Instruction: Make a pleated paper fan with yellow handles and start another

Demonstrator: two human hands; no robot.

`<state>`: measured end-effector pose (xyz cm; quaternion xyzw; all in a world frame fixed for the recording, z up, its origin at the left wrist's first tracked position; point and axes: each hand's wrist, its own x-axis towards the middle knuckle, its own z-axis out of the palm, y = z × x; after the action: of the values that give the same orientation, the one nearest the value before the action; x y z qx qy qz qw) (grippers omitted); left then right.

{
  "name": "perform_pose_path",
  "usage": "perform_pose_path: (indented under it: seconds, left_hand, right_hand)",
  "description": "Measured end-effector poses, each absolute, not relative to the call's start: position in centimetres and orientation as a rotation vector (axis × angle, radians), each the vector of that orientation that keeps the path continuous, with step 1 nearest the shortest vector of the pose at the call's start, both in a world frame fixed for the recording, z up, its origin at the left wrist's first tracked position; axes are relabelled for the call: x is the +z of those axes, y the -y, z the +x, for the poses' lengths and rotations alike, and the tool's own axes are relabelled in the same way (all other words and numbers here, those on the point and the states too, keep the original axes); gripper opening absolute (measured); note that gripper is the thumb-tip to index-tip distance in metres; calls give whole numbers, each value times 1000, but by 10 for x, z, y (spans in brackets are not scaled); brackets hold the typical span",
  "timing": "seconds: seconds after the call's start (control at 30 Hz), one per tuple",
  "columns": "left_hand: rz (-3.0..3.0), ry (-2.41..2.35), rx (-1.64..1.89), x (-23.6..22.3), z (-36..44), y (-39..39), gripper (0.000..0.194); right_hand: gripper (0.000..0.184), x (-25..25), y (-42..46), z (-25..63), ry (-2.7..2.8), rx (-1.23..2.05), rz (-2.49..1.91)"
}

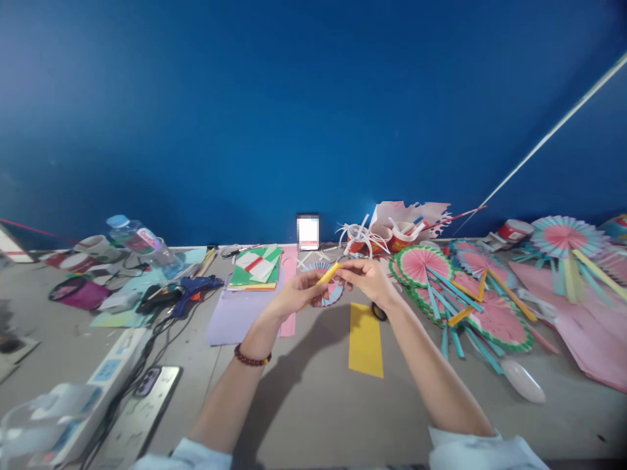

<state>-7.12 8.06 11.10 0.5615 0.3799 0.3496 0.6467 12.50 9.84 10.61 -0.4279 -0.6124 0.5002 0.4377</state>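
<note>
We pinch a yellow strip between left hand and right hand, close together over the table — pleated fans at right look assembled; yellow sheet lies unfolded.

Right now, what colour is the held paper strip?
The paper strip is yellow, best seen in head view.

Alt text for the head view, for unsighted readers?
A left hand holds a yellow strip, the right hand at its end, above a grey table. Pink-and-green paper fans lie at right, a blue glue gun at left.
</note>
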Motion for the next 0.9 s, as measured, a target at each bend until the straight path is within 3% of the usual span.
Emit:
perform_pose_path:
  seconds: [0.27, 0.57, 0.9]
  left_hand:
    - [1262, -857, 871, 107, -67, -78, 39]
    - [1220, -905, 1185, 103, -59, -79, 35]
    - [864, -811, 1157, 110, -56, -76, 31]
  right_hand:
    - [28, 103, -97, 124, 1537, 1279, -1038]
    - [29, 104, -93, 118, 1547, 1273, -1016]
    - [32, 106, -90, 109, 1445, 1196, -901]
